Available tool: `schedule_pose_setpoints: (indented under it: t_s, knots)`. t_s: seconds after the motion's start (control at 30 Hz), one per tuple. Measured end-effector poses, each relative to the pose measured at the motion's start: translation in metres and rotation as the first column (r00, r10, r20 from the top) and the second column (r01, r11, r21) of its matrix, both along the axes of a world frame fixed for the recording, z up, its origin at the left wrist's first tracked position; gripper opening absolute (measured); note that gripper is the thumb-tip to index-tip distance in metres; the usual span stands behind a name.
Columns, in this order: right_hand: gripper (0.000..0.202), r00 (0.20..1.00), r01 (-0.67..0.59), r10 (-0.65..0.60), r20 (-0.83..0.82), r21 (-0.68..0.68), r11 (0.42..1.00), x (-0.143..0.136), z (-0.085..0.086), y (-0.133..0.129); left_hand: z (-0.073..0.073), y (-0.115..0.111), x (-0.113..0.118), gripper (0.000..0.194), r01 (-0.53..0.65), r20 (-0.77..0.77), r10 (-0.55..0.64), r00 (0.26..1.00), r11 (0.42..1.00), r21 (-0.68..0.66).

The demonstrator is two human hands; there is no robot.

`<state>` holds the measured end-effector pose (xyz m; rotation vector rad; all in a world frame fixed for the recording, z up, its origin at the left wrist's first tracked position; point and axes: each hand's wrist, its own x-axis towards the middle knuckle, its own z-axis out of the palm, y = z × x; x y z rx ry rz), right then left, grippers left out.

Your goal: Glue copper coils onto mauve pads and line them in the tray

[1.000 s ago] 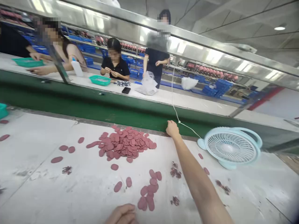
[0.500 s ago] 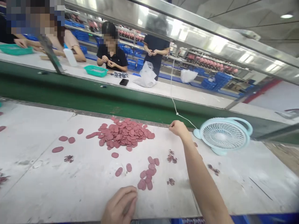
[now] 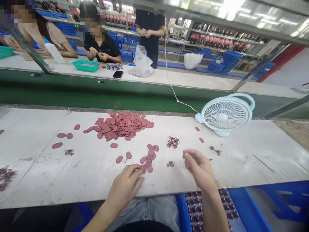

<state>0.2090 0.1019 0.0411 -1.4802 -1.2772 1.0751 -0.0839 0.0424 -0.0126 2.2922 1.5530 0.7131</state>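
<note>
My left hand (image 3: 126,183) reaches over the near table edge, fingertips touching a dark-red oval piece (image 3: 143,167) at the lower end of a loose cluster of such ovals (image 3: 151,157); its thumb is held apart from the fingers. To the right, my right hand (image 3: 199,167) is raised above the table, thumb and fingers drawn together; whatever they hold is too small to make out. Between the hands lie a small pile of shiny dark-red and metallic bits (image 3: 173,142) and a smaller pile (image 3: 171,164). A large heap of dark-red ovals (image 3: 123,125) is farther back.
A light-blue fan (image 3: 223,116) stands at the back right, its cord running upward. Below the near edge is a blue crate (image 3: 248,206) with rows of dark-red parts. A thin dark rod (image 3: 263,163) lies at right. Across the green strip (image 3: 116,96), several people sit or stand.
My right hand has drawn back from the far edge toward me, past the small piles. My left hand has moved its fingers onto the cluster of ovals. The view has tilted downward.
</note>
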Motion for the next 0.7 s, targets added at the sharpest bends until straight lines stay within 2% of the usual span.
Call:
schedule_pose_setpoints:
  t_s: [0.07, 0.1, 0.13, 0.17, 0.2, 0.23, 0.27, 0.3, 0.33, 0.37, 0.43, 0.5, 0.57, 0.63, 0.7]
  knots:
    - [0.042, 0.976, -0.016, 0.009, -0.218, -0.027, 1.000, 0.010, -0.019, -0.032, 0.004, 0.001, -0.001, 0.021, -0.001, 0.016, 0.001, 1.000, 0.998, -0.055]
    - [0.047, 0.916, -0.021, 0.002, -0.401, -0.042, 0.999, 0.016, -0.029, -0.043, 0.007, 0.002, -0.001, 0.019, -0.001, 0.027, 0.003, 1.000, 0.996, -0.086]
    - [0.048, 0.772, -0.039, -0.005, -0.635, -0.057, 0.998, 0.023, -0.040, -0.050, 0.009, 0.003, 0.000, 0.018, 0.000, 0.038, 0.004, 0.999, 0.993, -0.116]
    - [0.048, 0.508, -0.069, -0.022, -0.861, -0.066, 0.995, 0.029, -0.051, -0.053, 0.012, 0.004, 0.001, 0.016, 0.001, 0.049, 0.006, 0.999, 0.990, -0.143]
    - [0.052, 0.148, -0.109, -0.048, -0.988, -0.064, 0.992, 0.036, -0.061, -0.053, 0.014, 0.006, 0.002, 0.016, 0.001, 0.057, 0.009, 0.998, 0.986, -0.165]
    - [0.063, -0.208, -0.145, -0.082, -0.975, -0.052, 0.988, 0.041, -0.070, -0.050, 0.017, 0.008, 0.004, 0.016, -0.001, 0.062, 0.013, 0.998, 0.983, -0.182]
    - [0.075, -0.463, -0.176, -0.117, -0.878, -0.038, 0.984, 0.045, -0.077, -0.045, 0.019, 0.010, 0.005, 0.016, -0.005, 0.072, 0.020, 0.997, 0.980, -0.201]
    - [0.082, -0.597, -0.198, -0.145, -0.789, -0.031, 0.980, 0.049, -0.081, -0.039, 0.021, 0.012, 0.007, 0.016, -0.011, 0.086, 0.031, 0.996, 0.975, -0.221]
    - [0.085, -0.658, -0.211, -0.174, -0.733, -0.043, 0.977, 0.050, -0.084, -0.033, 0.023, 0.013, 0.009, 0.015, -0.016, 0.103, 0.043, 0.994, 0.970, -0.243]
    - [0.083, -0.681, -0.216, -0.201, -0.704, -0.069, 0.974, 0.051, -0.084, -0.027, 0.025, 0.015, 0.010, 0.016, -0.021, 0.122, 0.055, 0.991, 0.964, -0.265]
    - [0.070, -0.687, -0.217, -0.236, -0.687, -0.116, 0.969, 0.049, -0.080, -0.017, 0.030, 0.017, 0.010, 0.017, -0.024, 0.162, 0.079, 0.984, 0.950, -0.312]
    - [0.047, -0.673, -0.211, -0.259, -0.693, -0.155, 0.965, 0.044, -0.071, -0.012, 0.034, 0.017, 0.009, 0.019, -0.022, 0.195, 0.096, 0.976, 0.937, -0.350]
    - [0.028, -0.648, -0.213, -0.278, -0.709, -0.182, 0.960, 0.038, -0.059, -0.014, 0.036, 0.014, 0.006, 0.022, -0.008, 0.300, 0.142, 0.943, 0.914, -0.406]
    - [0.020, -0.612, -0.217, -0.297, -0.733, -0.205, 0.954, 0.031, -0.048, -0.020, 0.034, 0.009, 0.005, 0.024, 0.040, 0.478, 0.237, 0.846, 0.865, -0.501]
    - [0.021, -0.528, -0.203, -0.305, -0.792, -0.231, 0.951, 0.024, -0.038, -0.030, 0.028, 0.000, 0.009, 0.023, 0.147, 0.623, 0.367, 0.691, 0.772, -0.618]
